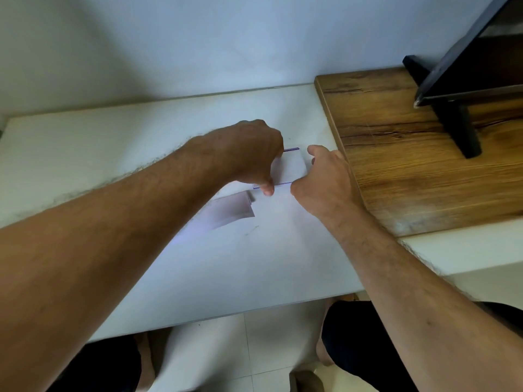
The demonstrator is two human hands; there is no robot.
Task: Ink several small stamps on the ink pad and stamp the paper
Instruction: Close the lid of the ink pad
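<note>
Between our two hands, toward the far right of the white table (85,154), sits a small flat white case with purple edges (291,166), most likely the ink pad, though we cannot tell for sure. Our left hand (254,154) comes over it from the left with fingers curled down onto its left end, the thumb tip pressed at the near left corner. Our right hand (322,182) pinches the right end, the forefinger reaching along the far side and the thumb at the near right corner. Whether the case rests on the table or is raised a little above it, we cannot tell, though a soft grey shadow (232,210) lies on the tabletop just near and to the left of it.

A sheet of white paper (271,258) seems to lie under and nearer than the case, but its edges are faint against the table. We see no stamps that we can make out.

Just right of our right hand lies a wooden board (402,171) on the table, and on it stands a dark monitor (469,69) on a black foot. A pale wall (169,41) rises behind the table. Below the near edge we see our knees in dark shorts (356,335) over a tiled floor (254,352).
</note>
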